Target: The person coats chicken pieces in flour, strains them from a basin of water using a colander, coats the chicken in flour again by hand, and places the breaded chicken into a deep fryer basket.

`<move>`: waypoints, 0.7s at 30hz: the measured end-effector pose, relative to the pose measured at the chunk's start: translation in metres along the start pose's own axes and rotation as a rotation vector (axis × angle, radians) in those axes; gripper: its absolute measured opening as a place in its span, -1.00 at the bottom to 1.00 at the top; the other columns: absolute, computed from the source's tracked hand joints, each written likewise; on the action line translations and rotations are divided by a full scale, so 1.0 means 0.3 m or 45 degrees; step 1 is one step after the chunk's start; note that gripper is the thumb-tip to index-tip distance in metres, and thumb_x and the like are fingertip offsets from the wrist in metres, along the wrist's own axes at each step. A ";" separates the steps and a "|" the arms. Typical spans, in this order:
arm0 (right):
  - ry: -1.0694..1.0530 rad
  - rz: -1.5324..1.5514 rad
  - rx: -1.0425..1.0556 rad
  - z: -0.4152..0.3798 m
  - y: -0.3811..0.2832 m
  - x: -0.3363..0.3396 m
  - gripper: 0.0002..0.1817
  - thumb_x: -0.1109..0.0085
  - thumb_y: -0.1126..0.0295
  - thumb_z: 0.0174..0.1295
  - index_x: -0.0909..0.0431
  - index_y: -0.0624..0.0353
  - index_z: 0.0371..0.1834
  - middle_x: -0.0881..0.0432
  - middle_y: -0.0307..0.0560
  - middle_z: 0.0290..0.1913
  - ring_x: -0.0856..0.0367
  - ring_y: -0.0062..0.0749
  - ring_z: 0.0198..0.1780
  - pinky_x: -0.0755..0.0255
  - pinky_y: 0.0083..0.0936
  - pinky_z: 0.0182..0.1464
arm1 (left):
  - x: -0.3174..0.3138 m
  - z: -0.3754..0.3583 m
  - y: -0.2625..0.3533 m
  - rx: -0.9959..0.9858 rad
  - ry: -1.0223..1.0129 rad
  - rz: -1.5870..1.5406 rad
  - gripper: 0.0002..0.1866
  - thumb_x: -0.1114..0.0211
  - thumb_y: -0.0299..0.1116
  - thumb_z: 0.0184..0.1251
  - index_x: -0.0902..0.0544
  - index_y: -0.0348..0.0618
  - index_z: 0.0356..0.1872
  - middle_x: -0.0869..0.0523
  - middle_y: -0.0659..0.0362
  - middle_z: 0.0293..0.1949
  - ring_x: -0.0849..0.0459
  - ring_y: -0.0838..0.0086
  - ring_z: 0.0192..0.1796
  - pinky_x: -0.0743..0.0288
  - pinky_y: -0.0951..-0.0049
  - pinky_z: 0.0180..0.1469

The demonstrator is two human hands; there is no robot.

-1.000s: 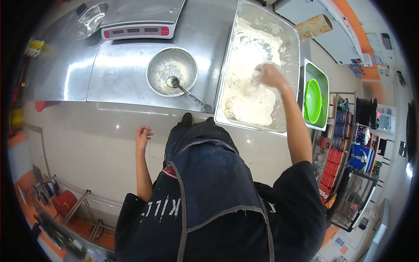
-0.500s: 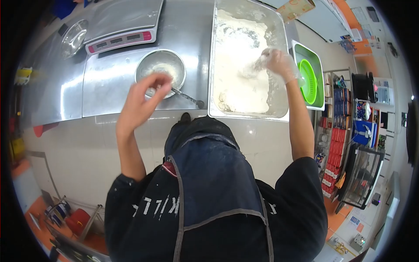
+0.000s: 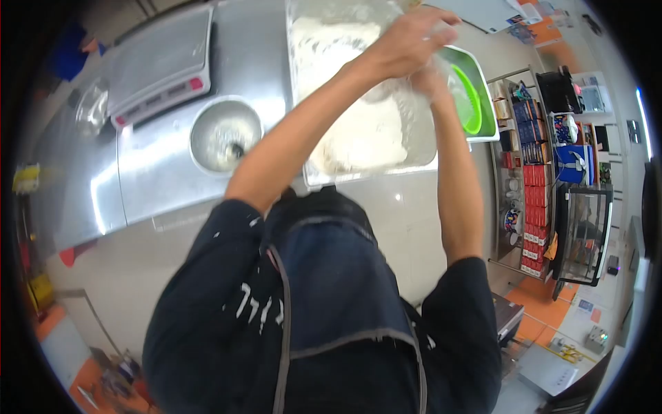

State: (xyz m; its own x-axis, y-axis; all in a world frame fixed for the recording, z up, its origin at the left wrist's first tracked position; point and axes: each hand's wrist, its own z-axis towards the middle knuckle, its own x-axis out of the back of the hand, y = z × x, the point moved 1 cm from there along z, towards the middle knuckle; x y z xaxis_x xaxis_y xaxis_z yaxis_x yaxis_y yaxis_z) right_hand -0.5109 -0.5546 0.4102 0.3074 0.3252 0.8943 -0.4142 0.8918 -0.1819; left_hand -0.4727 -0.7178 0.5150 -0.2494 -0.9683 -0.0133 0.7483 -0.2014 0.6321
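Observation:
My left hand [image 3: 412,43] reaches across to the right, over the far right part of a steel tray [image 3: 433,157] of pale flour [image 3: 365,134]. Its fingers are bent and a little apart, with no object showing in them. Just below it is my right hand [image 3: 430,77], in a thin clear plastic glove, at the tray's right side. Motion smears that hand and the left one overlaps it, so its fingers are hidden. A steel bowl [image 3: 207,157] with some white powder and a dark-ended utensil [image 3: 238,150] stands left of the tray.
A digital scale [image 3: 165,62] stands behind the bowl, with a clear bowl [image 3: 93,110] on its left. Right of the tray, a green basket [image 3: 472,103] sits in another steel pan [image 3: 488,110]. Shelves with red boxes [image 3: 535,214] stand farther right.
My left hand has swung from above the bowl to beside my right hand. The right hand has shifted slightly up. The view has turned, moving the table leftward in the picture.

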 end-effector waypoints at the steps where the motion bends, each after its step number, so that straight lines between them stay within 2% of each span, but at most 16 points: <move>1: 0.010 0.011 0.024 0.008 0.018 0.027 -0.74 0.01 0.37 -0.03 -0.56 0.13 -0.26 -0.59 0.10 -0.27 -0.55 -0.09 -0.19 -0.39 -0.24 -0.15 | 0.030 0.023 0.016 0.028 -0.007 -0.250 -0.60 0.00 -0.07 0.24 -0.51 -0.15 -0.09 -0.55 0.02 -0.05 -0.50 0.18 0.00 -0.36 0.35 0.01; 3: -0.165 -0.114 -0.081 -0.106 -0.019 0.048 -0.74 0.03 0.37 -0.01 -0.56 0.14 -0.26 -0.59 0.10 -0.26 -0.55 -0.08 -0.18 -0.39 -0.24 -0.15 | -0.092 -0.004 -0.073 -0.290 -0.374 0.261 -0.61 0.01 -0.08 0.24 -0.51 -0.15 -0.10 -0.56 0.03 -0.09 -0.49 0.21 0.01 -0.35 0.34 0.02; 4: -0.282 -0.162 -0.121 -0.157 -0.089 0.066 -0.74 0.03 0.36 0.00 -0.56 0.14 -0.26 -0.59 0.10 -0.26 -0.55 -0.08 -0.17 -0.39 -0.24 -0.14 | -0.097 -0.056 -0.042 -0.170 -0.309 0.147 -0.62 0.02 -0.09 0.25 -0.50 -0.15 -0.10 -0.56 0.04 -0.10 -0.50 0.23 0.00 -0.35 0.34 0.02; 6: -0.352 -0.295 -0.123 -0.006 -0.188 0.151 -0.74 0.05 0.36 0.01 -0.56 0.15 -0.26 -0.59 0.10 -0.26 -0.55 -0.07 -0.16 -0.39 -0.25 -0.13 | -0.019 0.059 -0.001 -0.096 -0.191 0.000 -0.63 0.03 -0.11 0.27 -0.50 -0.16 -0.09 -0.57 0.07 -0.13 -0.52 0.27 -0.02 -0.36 0.35 0.01; 7: -0.805 -0.454 -0.399 0.047 -0.266 0.229 -0.39 -0.12 0.33 0.03 -0.19 0.19 0.20 -0.29 0.07 0.17 -0.24 -0.23 0.23 -0.15 -0.38 0.20 | -0.035 0.089 -0.051 -0.334 -0.253 0.134 -0.64 0.04 -0.13 0.28 -0.50 -0.18 -0.12 -0.57 0.07 -0.16 -0.54 0.27 -0.06 -0.37 0.35 -0.01; 8: -0.310 -0.217 -0.254 0.037 -0.158 0.120 -0.40 -0.14 0.32 -0.01 -0.25 0.23 0.16 -0.36 0.11 0.11 -0.30 -0.22 0.17 -0.16 -0.38 0.19 | -0.075 0.075 -0.115 -0.546 -0.307 0.250 -0.65 0.05 -0.14 0.30 -0.49 -0.21 -0.14 -0.58 0.06 -0.18 -0.55 0.28 -0.09 -0.39 0.35 -0.03; 9: 0.143 0.019 -0.093 0.008 -0.175 0.092 -0.40 -0.17 0.30 -0.05 -0.30 0.26 0.11 -0.42 0.15 0.04 -0.36 -0.21 0.12 -0.18 -0.37 0.17 | -0.090 0.044 -0.087 -0.725 -0.333 0.367 -0.66 0.06 -0.16 0.31 -0.49 -0.23 -0.16 -0.58 0.05 -0.20 -0.57 0.28 -0.13 -0.40 0.36 -0.05; 10: -0.071 -0.056 -0.188 -0.026 -0.166 0.083 -0.44 -0.17 0.29 -0.05 -0.34 0.27 0.06 -0.45 0.14 -0.01 -0.40 -0.23 0.07 -0.20 -0.38 0.14 | -0.080 0.044 -0.075 -0.285 -0.204 0.164 -0.59 0.15 -0.15 0.36 -0.51 -0.32 -0.21 -0.61 0.05 -0.28 -0.55 0.28 -0.12 -0.36 0.43 -0.10; 11: -0.258 -0.140 -0.270 -0.028 -0.141 0.094 -0.48 -0.17 0.29 -0.05 -0.38 0.28 0.01 -0.48 0.13 -0.06 -0.43 -0.24 0.02 -0.23 -0.39 0.11 | -0.069 0.055 -0.056 -0.241 -0.108 0.127 -0.58 0.16 -0.14 0.37 -0.50 -0.33 -0.21 -0.60 0.05 -0.29 -0.55 0.28 -0.13 -0.35 0.44 -0.10; 13: -0.392 -0.213 -0.336 0.052 -0.200 0.196 -0.56 -0.14 0.22 -0.05 -0.47 0.29 -0.13 -0.54 0.13 -0.17 -0.50 -0.19 -0.08 -0.29 -0.37 0.06 | -0.010 0.113 -0.002 -0.186 0.063 0.076 -0.56 0.18 -0.12 0.38 -0.48 -0.34 -0.21 -0.59 0.06 -0.30 -0.54 0.29 -0.15 -0.34 0.47 -0.11; 14: -0.383 -0.197 -0.351 0.042 -0.216 0.235 -0.58 -0.11 0.17 -0.05 -0.52 0.29 -0.21 -0.57 0.13 -0.23 -0.52 -0.12 -0.13 -0.32 -0.35 0.04 | 0.022 0.116 0.026 0.147 0.075 -0.181 -0.58 0.17 -0.11 0.37 -0.49 -0.31 -0.22 -0.58 0.09 -0.32 -0.52 0.37 -0.19 -0.32 0.48 -0.10; 15: -0.371 -0.188 -0.368 0.042 -0.220 0.282 -0.57 -0.08 0.11 -0.04 -0.56 0.29 -0.30 -0.59 0.14 -0.29 -0.55 -0.06 -0.17 -0.35 -0.33 0.02 | 0.057 0.126 0.065 0.264 0.113 -0.328 -0.58 0.17 -0.10 0.37 -0.50 -0.28 -0.25 -0.57 0.11 -0.34 -0.49 0.44 -0.22 -0.30 0.50 -0.10; 16: -0.601 -0.076 -0.440 0.064 -0.212 0.340 -0.46 -0.20 0.04 -0.16 -0.54 0.35 -0.27 -0.59 0.10 -0.27 -0.54 -0.09 -0.15 -0.33 -0.41 0.03 | 0.084 0.138 0.090 -0.014 0.222 -0.119 -0.56 0.19 -0.09 0.38 -0.50 -0.29 -0.28 -0.57 0.09 -0.35 -0.51 0.47 -0.23 -0.32 0.52 -0.11; 19: -0.305 0.052 -0.359 -0.001 -0.157 0.508 -0.47 -0.27 0.12 -0.12 -0.48 0.28 -0.14 -0.60 -0.04 -0.30 -0.55 -0.35 -0.24 -0.38 -0.53 -0.09 | 0.173 0.089 0.123 0.107 0.321 -0.395 -0.56 0.17 -0.05 0.37 -0.50 -0.24 -0.21 -0.59 0.09 -0.32 -0.57 0.40 -0.20 -0.38 0.42 -0.04; 20: -0.437 0.013 -0.510 -0.005 -0.257 0.652 -0.50 -0.25 0.15 -0.06 -0.47 0.27 -0.12 -0.60 -0.06 -0.28 -0.54 -0.40 -0.23 -0.37 -0.55 -0.09 | 0.208 0.053 0.101 0.227 0.440 -0.588 -0.53 0.19 -0.02 0.37 -0.48 -0.25 -0.14 -0.60 0.05 -0.30 -0.58 0.36 -0.21 -0.40 0.39 -0.02; 21: -0.439 0.163 -0.527 -0.030 -0.221 0.711 -0.52 -0.23 0.15 -0.04 -0.48 0.27 -0.12 -0.59 -0.07 -0.28 -0.53 -0.43 -0.22 -0.37 -0.56 -0.09 | 0.272 0.014 0.041 0.139 0.449 -0.479 -0.67 0.11 -0.20 0.35 -0.47 -0.30 -0.24 -0.57 0.04 -0.29 -0.60 0.31 -0.25 -0.43 0.37 -0.12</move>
State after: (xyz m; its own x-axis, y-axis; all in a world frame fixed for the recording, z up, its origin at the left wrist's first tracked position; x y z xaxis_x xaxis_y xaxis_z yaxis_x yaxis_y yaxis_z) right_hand -0.4102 -0.5417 0.6093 -0.0503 0.3795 0.9238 -0.0368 0.9236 -0.3815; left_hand -0.4864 -0.7986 0.5248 -0.2527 -0.8265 -0.5030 0.5735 -0.5466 0.6102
